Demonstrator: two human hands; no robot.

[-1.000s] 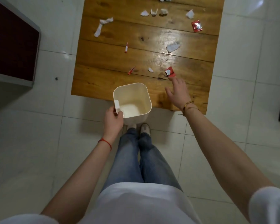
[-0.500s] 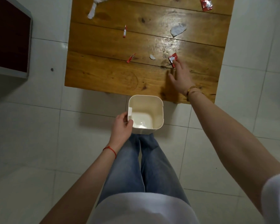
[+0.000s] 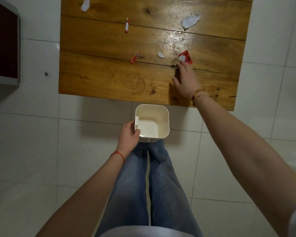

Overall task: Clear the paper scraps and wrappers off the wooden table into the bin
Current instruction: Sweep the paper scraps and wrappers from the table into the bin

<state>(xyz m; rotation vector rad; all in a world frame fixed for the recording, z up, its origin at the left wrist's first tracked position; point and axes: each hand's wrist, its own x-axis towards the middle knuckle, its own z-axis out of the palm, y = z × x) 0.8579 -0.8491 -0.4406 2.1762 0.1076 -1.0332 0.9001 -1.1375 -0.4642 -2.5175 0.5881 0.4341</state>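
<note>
1. The left hand [image 3: 129, 133] holds the cream bin [image 3: 151, 123] by its left rim, thumb over the edge and fingers curled round the outside; this grip is closed on the rim.
2. The bin hangs above the tiled floor [image 3: 41, 134], just off the near edge of the wooden surface [image 3: 101, 77], in front of the person's jeans [image 3: 143, 185].
3. The right hand [image 3: 186, 79] lies low over the surface near its right side, fingers stretched forward and only loosely spread; the fingertips [image 3: 181, 64] touch the near edge of a red wrapper [image 3: 185, 59]. Whether they pinch it cannot be told.
4. A small white scrap [image 3: 161, 55] lies just left of that wrapper.
5. A thin red strip [image 3: 135, 57] lies further left, on a seam between planks.
6. A second red-and-white strip [image 3: 126, 25] lies beyond it, toward the far side.
7. A larger white paper piece [image 3: 190, 21] lies at the far right, beside a glare patch.
8. Another white paper piece [image 3: 85, 4] sits at the far left, cut by the frame.
9. A dark red cabinet [image 3: 3, 40] stands on the floor to the left.
</note>
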